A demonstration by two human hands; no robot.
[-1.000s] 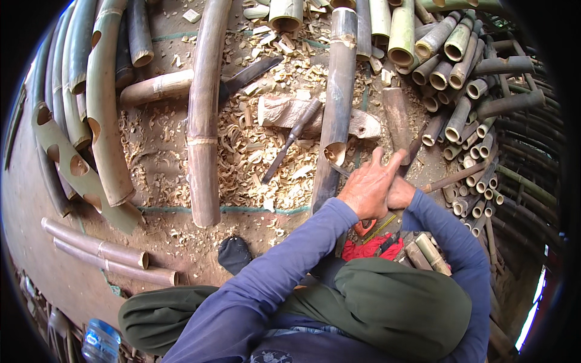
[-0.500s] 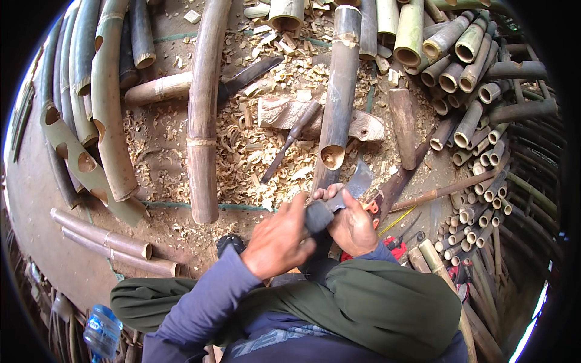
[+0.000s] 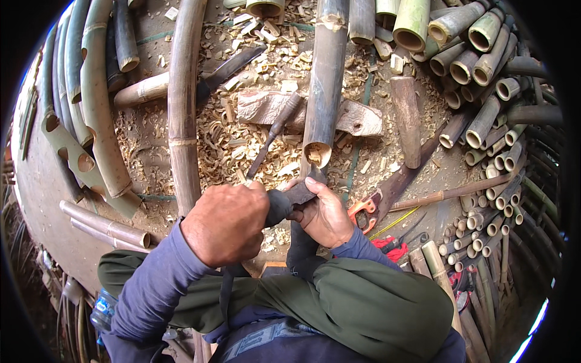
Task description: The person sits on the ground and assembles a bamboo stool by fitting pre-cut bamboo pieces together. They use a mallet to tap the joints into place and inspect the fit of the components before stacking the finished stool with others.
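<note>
My left hand is closed in a fist at the rounded dark handle end of a wide-bladed knife. My right hand pinches the blade, thumb on top and fingers curled beneath. Much of the blade hides behind that hand. A dark strip hangs under my left fist; I cannot tell what it is. Just beyond the knife lies a brown bamboo pole with a scooped opening at its near end. A wood-handled chisel leans on a rough wooden block.
Wood shavings cover the ground ahead. A thick bamboo pole and a machete lie to the left, near notched bamboo poles. At right are an orange-handled saw, a short log and stacked bamboo tubes.
My left hand has moved left and a little up, and the knife has shifted left with it. Less of the blade shows past my right hand. The whole view has shifted slightly.
</note>
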